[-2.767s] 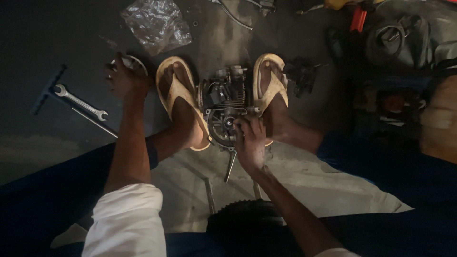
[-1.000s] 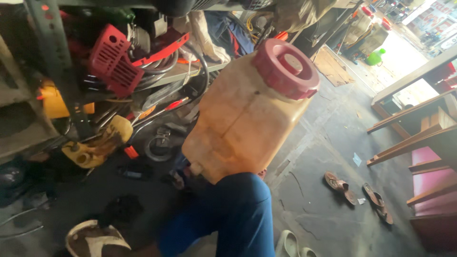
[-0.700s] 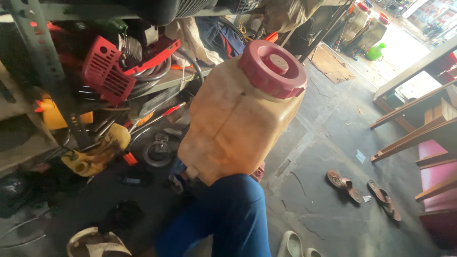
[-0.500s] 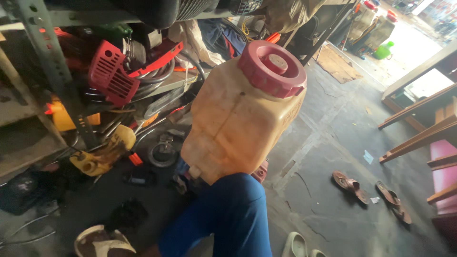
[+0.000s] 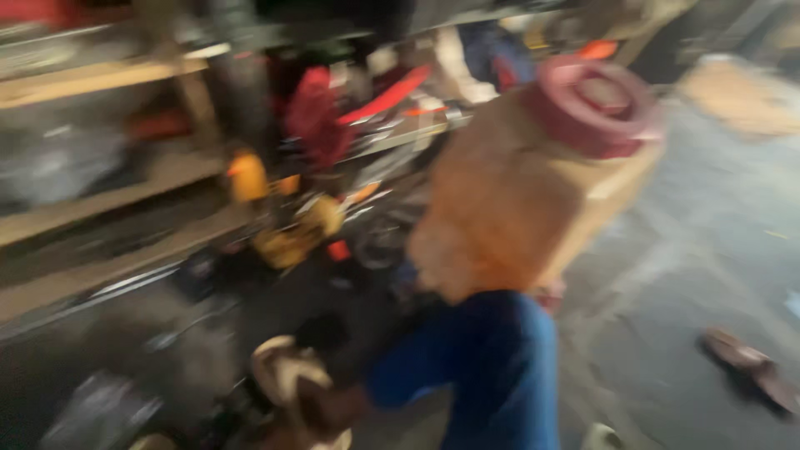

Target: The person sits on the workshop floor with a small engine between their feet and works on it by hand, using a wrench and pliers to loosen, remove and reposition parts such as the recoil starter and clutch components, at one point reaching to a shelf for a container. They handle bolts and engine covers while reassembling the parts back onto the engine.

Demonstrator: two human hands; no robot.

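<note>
Neither of my hands shows in this heavily blurred head view. A big yellowish plastic tank [image 5: 525,192] with a round red cap [image 5: 593,104] stands tilted in the middle right. My knee in blue trousers [image 5: 492,367] rises just below it. My foot in a tan sandal [image 5: 296,387] rests on the dark floor at the bottom left.
Red, yellow and orange machine parts [image 5: 333,158] are piled behind the tank, under wooden shelves [image 5: 108,200] on the left. A pair of brown sandals [image 5: 750,367] lies on the grey concrete floor at the right.
The view has swung away from the engine between my feet, where both hands were. Since a second ago it has panned on, the tank has shifted right, and the picture has blurred.
</note>
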